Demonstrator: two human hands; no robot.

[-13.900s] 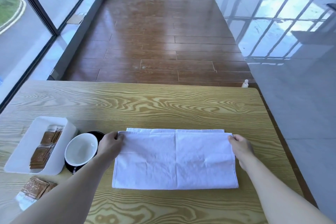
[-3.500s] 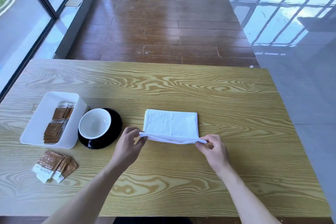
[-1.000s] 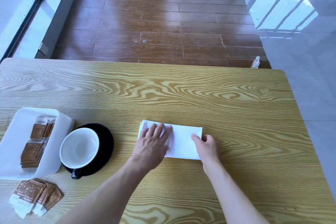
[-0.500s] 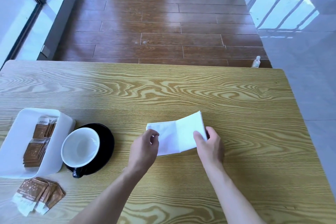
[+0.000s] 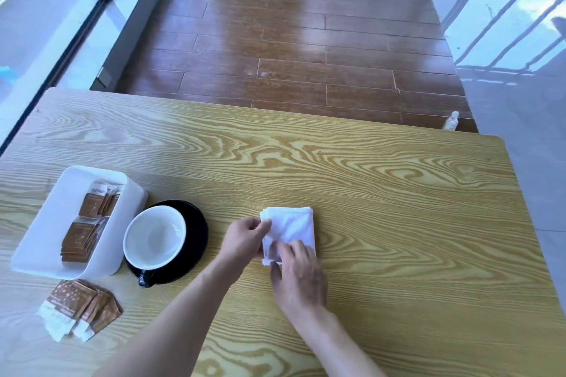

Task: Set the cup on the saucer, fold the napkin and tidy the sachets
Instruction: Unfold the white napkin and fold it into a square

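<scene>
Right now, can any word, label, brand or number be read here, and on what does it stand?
None can be read.
Sachets in the white tray: print on the top strip, too blurred.
Loose sachets on the table: print on the white ends, too small.
Cup, saucer, napkin: no text.

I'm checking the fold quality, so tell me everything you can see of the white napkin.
The napkin is plain white cloth, folded into a small, thick, roughly square packet with layered edges showing at its far side. It lies flat on the wooden table, right of the saucer and apart from it. The left hand pinches its left edge; the right hand presses its near part.
</scene>
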